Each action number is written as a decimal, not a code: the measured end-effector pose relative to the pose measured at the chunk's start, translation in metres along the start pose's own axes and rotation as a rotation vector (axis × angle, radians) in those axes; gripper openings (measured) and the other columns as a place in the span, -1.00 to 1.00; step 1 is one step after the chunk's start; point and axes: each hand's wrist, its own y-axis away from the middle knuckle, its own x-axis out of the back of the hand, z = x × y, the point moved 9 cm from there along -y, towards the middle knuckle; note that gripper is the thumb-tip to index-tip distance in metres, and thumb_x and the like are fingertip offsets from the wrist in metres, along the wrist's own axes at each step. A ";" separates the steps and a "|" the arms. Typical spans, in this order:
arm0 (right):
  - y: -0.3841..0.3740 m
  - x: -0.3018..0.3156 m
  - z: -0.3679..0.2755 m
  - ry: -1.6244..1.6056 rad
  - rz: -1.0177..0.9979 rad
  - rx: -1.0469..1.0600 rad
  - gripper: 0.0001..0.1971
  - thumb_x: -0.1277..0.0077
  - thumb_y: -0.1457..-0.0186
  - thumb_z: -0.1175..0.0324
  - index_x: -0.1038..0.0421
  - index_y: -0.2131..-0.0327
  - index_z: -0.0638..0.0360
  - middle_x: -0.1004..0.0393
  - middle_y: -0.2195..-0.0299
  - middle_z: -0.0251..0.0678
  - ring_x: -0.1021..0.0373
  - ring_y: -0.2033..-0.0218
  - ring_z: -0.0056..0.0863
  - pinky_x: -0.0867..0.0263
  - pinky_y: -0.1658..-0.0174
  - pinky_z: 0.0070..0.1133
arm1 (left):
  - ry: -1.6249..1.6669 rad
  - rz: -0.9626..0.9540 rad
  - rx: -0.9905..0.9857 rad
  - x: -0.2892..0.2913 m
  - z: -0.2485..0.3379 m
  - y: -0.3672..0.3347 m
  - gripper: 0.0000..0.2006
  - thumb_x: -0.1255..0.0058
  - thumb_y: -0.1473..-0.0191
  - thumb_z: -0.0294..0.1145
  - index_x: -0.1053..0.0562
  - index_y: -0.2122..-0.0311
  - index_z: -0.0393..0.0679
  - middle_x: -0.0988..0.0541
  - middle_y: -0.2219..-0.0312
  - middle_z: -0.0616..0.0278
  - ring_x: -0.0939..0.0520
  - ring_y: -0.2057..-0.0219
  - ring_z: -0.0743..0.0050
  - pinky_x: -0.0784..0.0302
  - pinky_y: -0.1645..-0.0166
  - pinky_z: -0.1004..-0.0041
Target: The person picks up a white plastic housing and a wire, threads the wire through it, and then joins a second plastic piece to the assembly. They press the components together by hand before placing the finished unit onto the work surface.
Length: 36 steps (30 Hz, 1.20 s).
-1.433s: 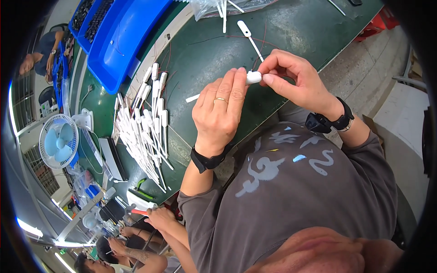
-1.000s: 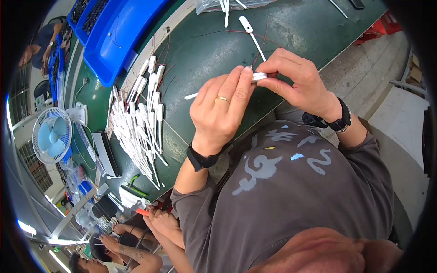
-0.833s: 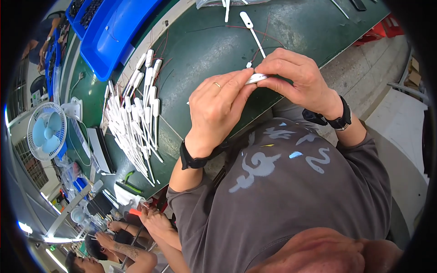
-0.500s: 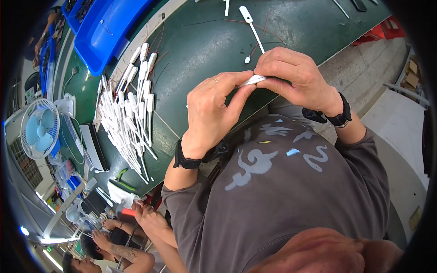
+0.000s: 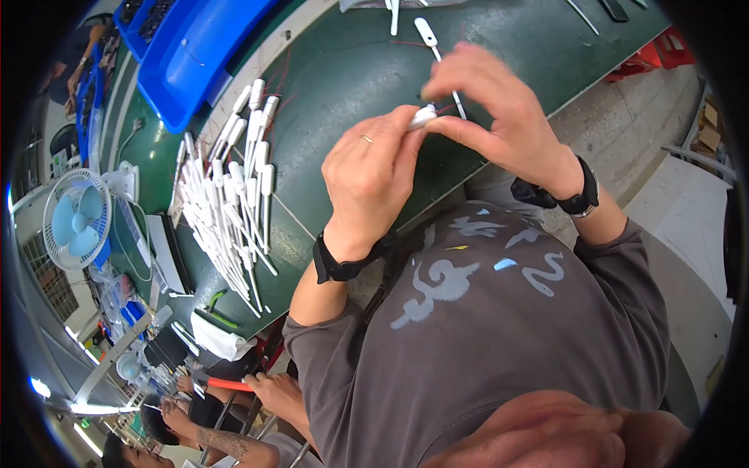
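The left hand (image 5: 365,170) is clamped on a rounded white piece (image 5: 422,118), held over the counter (image 5: 328,86) near its front edge. The right hand (image 5: 511,121), partly blurred, has its thumb at the piece's end, fingers parted from the thumb. A white stick (image 5: 426,33) lies beyond; a heap of similar sticks (image 5: 222,207) lies leftward, near a blue tray (image 5: 175,74)

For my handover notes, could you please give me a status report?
Left grip pinching white piece. Right grip open beside it. White stick on bench, partly hidden by right grip.
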 end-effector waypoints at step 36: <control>0.015 -0.012 -0.026 -0.103 0.155 0.017 -0.74 -0.09 0.00 0.57 -0.47 0.17 0.29 -0.49 0.41 -0.27 -0.35 0.50 -0.52 -0.21 0.50 -0.61 | 0.613 0.176 0.427 0.020 -0.027 0.001 -0.85 -0.25 0.03 -0.54 -0.58 0.29 -0.23 -0.54 0.51 0.30 -0.48 0.53 0.66 -0.37 0.43 0.64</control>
